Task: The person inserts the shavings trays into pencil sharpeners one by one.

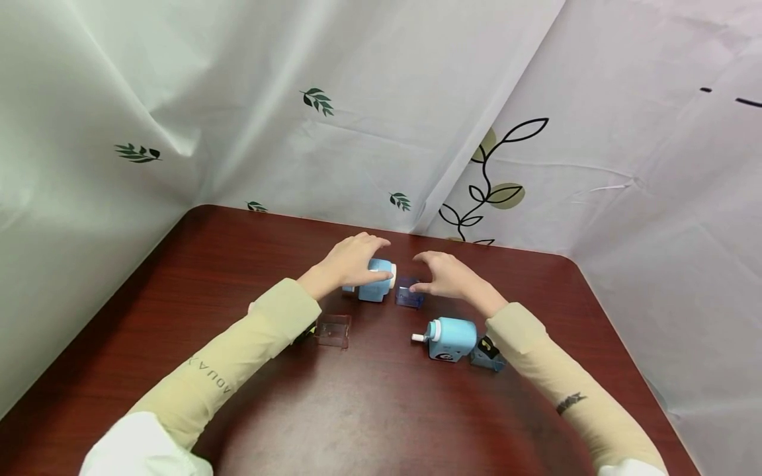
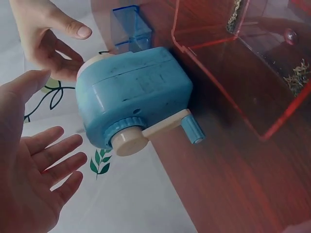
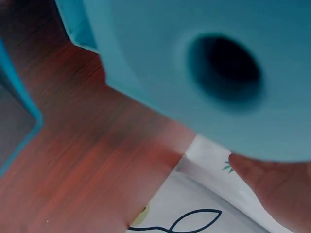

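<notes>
My left hand (image 1: 351, 261) hovers at a blue crank pencil sharpener (image 1: 372, 291), fingers spread and apart from it in the left wrist view. There the sharpener's cream crank and blue knob (image 2: 193, 128) face the camera. My right hand (image 1: 448, 274) reaches in from the other side, its fingers loosely bent with nothing held, over a small clear blue container (image 1: 407, 299). A second blue sharpener (image 1: 455, 338) lies nearer, below the right hand. Its big blue body with a round hole (image 3: 223, 73) fills much of the right wrist view.
A clear reddish container (image 1: 333, 330) with shavings (image 2: 297, 80) inside sits near the left sleeve. Beside it a dark and yellow-green item (image 1: 305, 335) is partly hidden. A bluish box with a black part (image 1: 488, 355) stands by the right sleeve. White curtain (image 1: 250, 119) borders the brown table (image 1: 357, 410).
</notes>
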Motion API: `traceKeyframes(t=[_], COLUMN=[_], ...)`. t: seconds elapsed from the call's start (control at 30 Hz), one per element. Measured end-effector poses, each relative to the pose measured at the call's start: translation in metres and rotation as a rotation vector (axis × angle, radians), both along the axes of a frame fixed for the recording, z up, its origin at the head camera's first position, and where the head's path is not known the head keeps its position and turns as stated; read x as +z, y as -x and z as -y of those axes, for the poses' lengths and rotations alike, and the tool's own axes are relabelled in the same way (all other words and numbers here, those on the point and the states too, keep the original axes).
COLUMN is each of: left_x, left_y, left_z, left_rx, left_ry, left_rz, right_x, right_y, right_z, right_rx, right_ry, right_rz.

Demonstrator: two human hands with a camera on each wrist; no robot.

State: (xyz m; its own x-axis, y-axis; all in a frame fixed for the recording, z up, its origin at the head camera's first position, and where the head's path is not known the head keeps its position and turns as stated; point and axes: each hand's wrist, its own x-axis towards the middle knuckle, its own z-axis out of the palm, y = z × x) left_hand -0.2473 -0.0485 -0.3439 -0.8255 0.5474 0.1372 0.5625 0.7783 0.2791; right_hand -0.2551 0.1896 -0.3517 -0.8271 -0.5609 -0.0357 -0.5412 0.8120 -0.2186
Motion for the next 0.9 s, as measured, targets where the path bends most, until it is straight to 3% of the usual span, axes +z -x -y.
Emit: traceKeyframes(t=[0.27, 0.47, 0.67, 0.9], left_x=[-0.006, -0.012, -0.017, -0.021], left_y=[0.001, 0.002, 0.003, 0.005], left_z=[-0.004, -0.007, -0.009, -0.011], left_rx=[0.022, 0.023, 0.01, 0.007], left_ry=[0.032, 0.041, 0.06, 0.074], left_rz=[0.04, 0.065, 0.072, 0.087], right_x=[0.003, 0.0, -0.001, -0.003], right_y=[0.006, 0.01, 0.011, 0.014], right_z=[0.002, 0.002, 0.002, 0.002], right_rx=[0.041, 0.088, 0.066, 0.104], right_ry=[-0.087, -0.121, -0.167, -0.177], right_rz=[0.105, 0.132, 0.183, 0.191])
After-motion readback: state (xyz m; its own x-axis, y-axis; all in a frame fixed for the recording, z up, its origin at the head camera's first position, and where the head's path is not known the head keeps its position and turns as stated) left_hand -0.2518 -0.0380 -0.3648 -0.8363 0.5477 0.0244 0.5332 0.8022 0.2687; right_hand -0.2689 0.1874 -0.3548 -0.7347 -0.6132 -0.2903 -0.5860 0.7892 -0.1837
